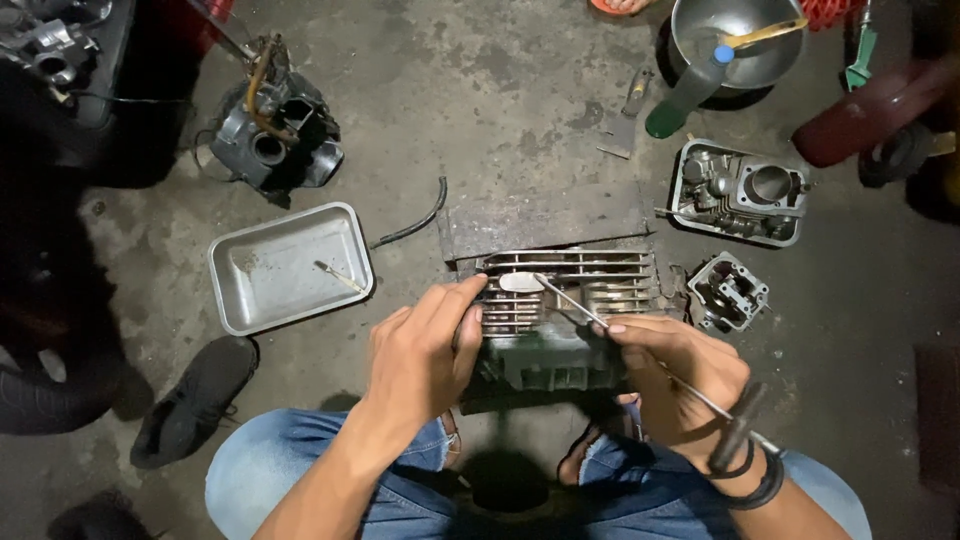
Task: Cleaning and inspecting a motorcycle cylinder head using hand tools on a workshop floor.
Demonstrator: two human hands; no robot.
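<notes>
Hands (420,350) steady finned engine block (565,300); right hand (675,375) holds scraper (600,318).

Stained concrete floor (500,90)
On it lie a tray (290,265), a shoe (195,400), a hose (415,222), a bottle (690,92).
</notes>
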